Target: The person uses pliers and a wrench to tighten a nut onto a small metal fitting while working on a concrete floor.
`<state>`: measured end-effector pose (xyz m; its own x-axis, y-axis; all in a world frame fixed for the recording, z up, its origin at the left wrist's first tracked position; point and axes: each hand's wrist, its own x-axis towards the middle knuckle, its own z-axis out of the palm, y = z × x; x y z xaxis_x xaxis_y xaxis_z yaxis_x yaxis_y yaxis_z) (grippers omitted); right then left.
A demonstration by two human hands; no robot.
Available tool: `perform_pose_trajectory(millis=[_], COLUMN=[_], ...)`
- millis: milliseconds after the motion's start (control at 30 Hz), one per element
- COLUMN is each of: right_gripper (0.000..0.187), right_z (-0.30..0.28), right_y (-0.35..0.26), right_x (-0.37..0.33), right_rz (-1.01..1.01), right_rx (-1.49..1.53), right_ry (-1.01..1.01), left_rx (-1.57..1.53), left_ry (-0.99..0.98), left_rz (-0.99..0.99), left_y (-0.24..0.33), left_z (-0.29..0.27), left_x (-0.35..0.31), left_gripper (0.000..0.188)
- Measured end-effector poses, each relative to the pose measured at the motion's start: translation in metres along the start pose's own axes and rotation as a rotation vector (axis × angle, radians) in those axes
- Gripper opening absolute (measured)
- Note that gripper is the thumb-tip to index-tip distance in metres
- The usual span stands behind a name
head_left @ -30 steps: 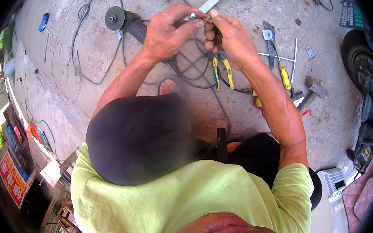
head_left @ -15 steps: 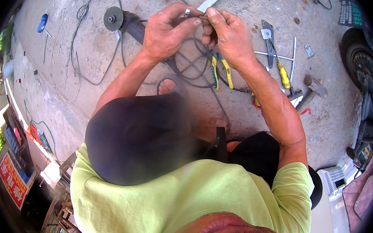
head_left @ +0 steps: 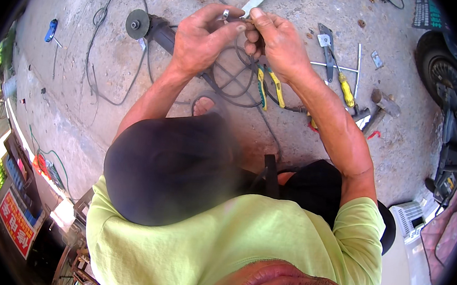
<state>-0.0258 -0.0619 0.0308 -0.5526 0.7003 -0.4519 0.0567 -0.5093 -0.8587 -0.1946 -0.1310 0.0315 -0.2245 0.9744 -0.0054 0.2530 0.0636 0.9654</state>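
Observation:
My left hand (head_left: 199, 40) and my right hand (head_left: 282, 44) meet at the top middle, above the concrete floor. Their fingertips pinch a small dark thing between them, too small and too covered to name. A silver ring sits on a left finger. Just beyond the fingers lies a flat metal blade-like bar (head_left: 258, 0) with a brown end. Pliers with yellow-green handles (head_left: 270, 87) rest on the floor below my right hand. Beside my left hand lies an angle grinder (head_left: 161, 36) with a round grey disc, partly covered by my wrist.
To the right are a yellow-handled screwdriver (head_left: 345, 90), a metal rod tool (head_left: 358, 72), a dark flat bracket (head_left: 326, 53) and a hammer (head_left: 386, 104). A vehicle wheel (head_left: 441, 72) stands at the far right. Cable loops (head_left: 89, 53) and a blue-handled tool (head_left: 51, 30) lie left.

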Motion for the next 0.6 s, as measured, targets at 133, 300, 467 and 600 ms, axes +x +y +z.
perform_pose_trajectory(millis=[133,300,467,600], right_gripper=[0.039,0.046,0.051,0.043], right_z=[-0.001,-0.006,-0.005,-0.004], right_y=[-0.001,0.012,0.014,0.015], right_x=[0.000,0.005,0.004,0.005], right_rz=[-0.034,-0.317,-0.376,-0.267], right_rx=[-0.096,-0.329,-0.376,-0.280], right_ry=[0.008,0.076,0.102,0.057], left_rx=[-0.007,0.009,-0.037,-0.061], left_ry=[0.011,-0.007,-0.014,-0.010], left_rz=[0.043,-0.024,-0.068,-0.046], left_y=[-0.007,-0.005,-0.005,-0.006], left_z=[0.000,-0.002,-0.001,-0.001], left_x=[0.000,0.001,0.001,0.000], left_gripper=[0.020,0.021,0.022,0.021])
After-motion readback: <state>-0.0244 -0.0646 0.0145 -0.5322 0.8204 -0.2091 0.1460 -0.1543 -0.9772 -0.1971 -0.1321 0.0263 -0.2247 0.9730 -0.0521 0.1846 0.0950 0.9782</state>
